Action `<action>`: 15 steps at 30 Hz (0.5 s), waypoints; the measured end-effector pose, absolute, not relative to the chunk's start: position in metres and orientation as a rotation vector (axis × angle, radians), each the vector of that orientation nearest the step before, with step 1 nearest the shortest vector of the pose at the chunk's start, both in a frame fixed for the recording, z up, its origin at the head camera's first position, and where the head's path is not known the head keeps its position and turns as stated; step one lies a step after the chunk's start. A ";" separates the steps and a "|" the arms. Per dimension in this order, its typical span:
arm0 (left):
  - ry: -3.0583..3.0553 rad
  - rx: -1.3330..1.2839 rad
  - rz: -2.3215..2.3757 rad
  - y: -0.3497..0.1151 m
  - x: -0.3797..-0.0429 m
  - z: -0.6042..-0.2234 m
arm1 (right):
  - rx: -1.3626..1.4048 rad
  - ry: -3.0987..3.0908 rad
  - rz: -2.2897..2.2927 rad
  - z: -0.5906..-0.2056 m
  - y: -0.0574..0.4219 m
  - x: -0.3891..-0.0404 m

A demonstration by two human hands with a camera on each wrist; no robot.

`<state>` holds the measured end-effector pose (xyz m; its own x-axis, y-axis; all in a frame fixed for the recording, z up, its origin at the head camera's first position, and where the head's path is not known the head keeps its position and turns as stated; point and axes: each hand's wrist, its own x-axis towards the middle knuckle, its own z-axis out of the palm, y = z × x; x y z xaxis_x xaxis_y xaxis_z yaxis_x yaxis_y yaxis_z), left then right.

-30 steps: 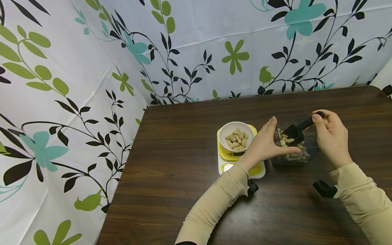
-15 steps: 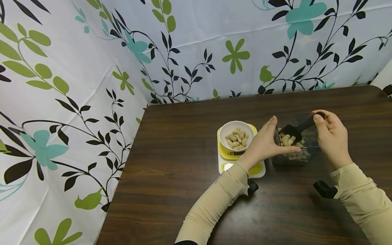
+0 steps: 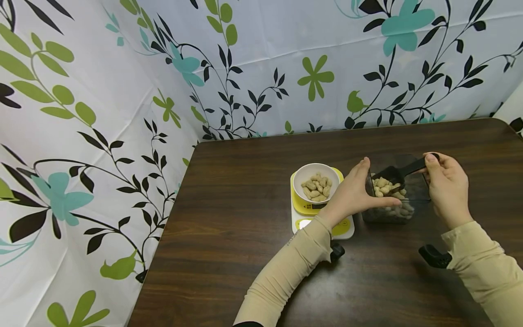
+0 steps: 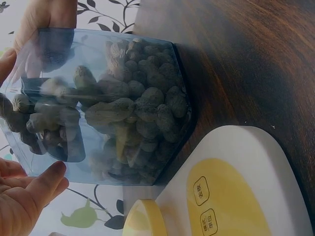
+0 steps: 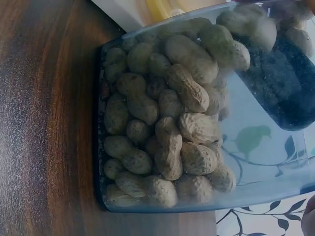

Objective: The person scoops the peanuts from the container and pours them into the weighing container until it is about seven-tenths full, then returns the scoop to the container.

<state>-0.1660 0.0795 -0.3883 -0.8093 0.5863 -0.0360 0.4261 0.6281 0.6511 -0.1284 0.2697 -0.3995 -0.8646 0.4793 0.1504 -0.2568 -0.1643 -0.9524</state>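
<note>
My right hand [image 3: 449,190] pinches the handle of a black scoop [image 3: 390,174] from above. The scoop's bowl lies inside a clear plastic container [image 5: 268,179], above the main heap of unshelled peanuts [image 5: 167,152]. Through the wall in the right wrist view, several peanuts show in or beside the scoop [image 5: 283,83]. My left hand [image 3: 351,190] rests at the container's near left corner, thumb stretched along the front and fingers fairly straight along the left side. In the left wrist view its fingertips [image 4: 51,172] touch near the rim.
Left of the container, a yellow and white kitchen scale [image 3: 298,218] carries a white bowl [image 3: 299,184] with peanuts. My left forearm partly covers the scale. The dark wooden table [image 3: 229,218] ends at a patterned curtain [image 3: 261,41] behind and to the left.
My right hand has shifted slightly right, and the scoop has risen from among the peanuts to a flatter angle. My left hand, the scale and the bowl keep their places.
</note>
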 end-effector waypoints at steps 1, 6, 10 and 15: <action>2.607 0.827 0.949 0.079 -0.166 -0.388 | -0.252 -1.655 2.066 -0.399 0.270 -0.128; 2.593 0.831 0.962 0.079 -0.166 -0.388 | -0.321 -1.628 2.061 -0.398 0.270 -0.127; 2.588 0.833 0.964 0.079 -0.165 -0.388 | -0.450 -1.573 2.056 -0.396 0.270 -0.127; 2.592 0.827 0.966 0.078 -0.165 -0.388 | -0.534 -1.509 2.073 -0.395 0.270 -0.128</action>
<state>-0.1651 0.0782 -0.3881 -0.8066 0.5899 -0.0372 0.4216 0.6183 0.6633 -0.1282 0.2698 -0.3948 -0.7890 0.6142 -0.0135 -0.1760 -0.2471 -0.9529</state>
